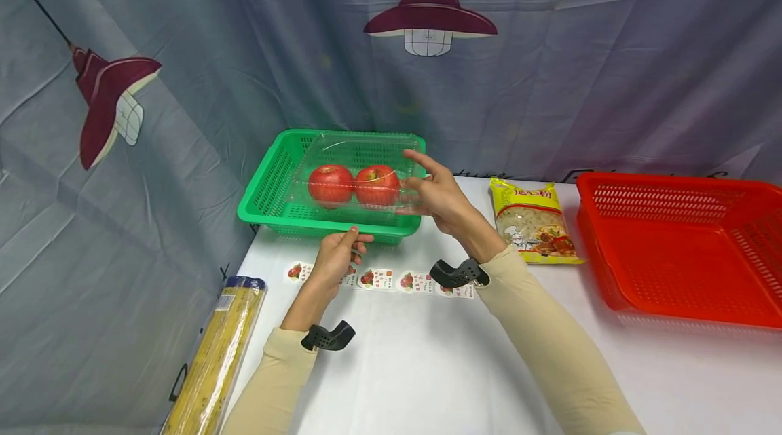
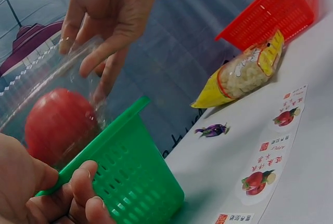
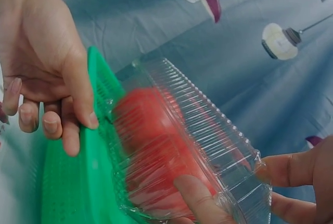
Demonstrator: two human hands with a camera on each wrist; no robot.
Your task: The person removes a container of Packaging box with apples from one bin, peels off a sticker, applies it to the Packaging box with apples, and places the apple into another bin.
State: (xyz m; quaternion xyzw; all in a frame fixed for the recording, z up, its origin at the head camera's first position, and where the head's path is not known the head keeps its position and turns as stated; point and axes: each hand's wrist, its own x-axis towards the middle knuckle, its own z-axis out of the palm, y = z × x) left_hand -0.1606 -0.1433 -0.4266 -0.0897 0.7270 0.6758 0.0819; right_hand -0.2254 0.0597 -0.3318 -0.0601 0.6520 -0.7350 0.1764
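Observation:
My right hand [image 1: 438,196] grips one end of a clear plastic clamshell box [image 3: 221,130], its fingers spread around that end. Two red apples [image 1: 330,184] lie side by side inside the box. The box is tilted and sits over or within the green basket [image 1: 263,207]; whether it touches the bottom cannot be told. At the basket's near side, my left hand [image 1: 332,258] pinches the rim, thumb above and fingers below. Under and beside my left forearm, a strip of apple stickers [image 1: 375,279] lies on the white table [image 1: 391,367].
A yellow bag of pale food pieces [image 1: 534,224] lies right of the green basket. Farther right stands a red basket [image 1: 684,252]. A long pack of yellow noodle-like sticks [image 1: 214,353] lies along the left edge. Behind hangs a grey curtain [image 1: 293,28] printed with lamps.

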